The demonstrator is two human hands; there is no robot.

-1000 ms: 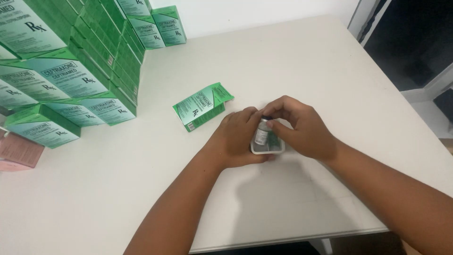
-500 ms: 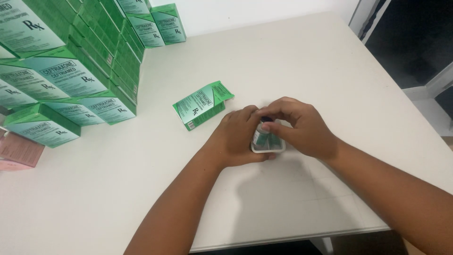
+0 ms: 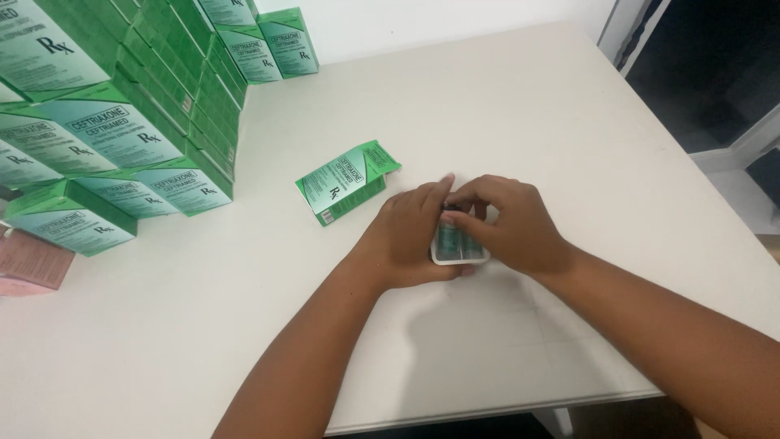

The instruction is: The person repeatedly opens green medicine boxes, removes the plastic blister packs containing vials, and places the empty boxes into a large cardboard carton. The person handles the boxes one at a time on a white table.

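Note:
Both of my hands meet over a small white plastic tray (image 3: 459, 256) that holds green-labelled vials, resting on the white table (image 3: 520, 114). My left hand (image 3: 410, 236) cups the tray's left side. My right hand (image 3: 516, 223) covers its right side, with fingertips pinching at the tray's top end. Most of the tray is hidden under my fingers. An open green medicine carton (image 3: 345, 180) lies on its side just left of my hands, its end flap sticking out.
A tall stack of matching green cartons (image 3: 122, 122) fills the table's left and back-left. A pink packet (image 3: 32, 262) lies at the far left edge. The table's front edge (image 3: 487, 410) runs below my forearms; a dark doorway (image 3: 707, 65) is at right.
My hands have stayed on the tray, with only small shifts of the fingers; the right fingertips now pinch a little closer over the tray's top end.

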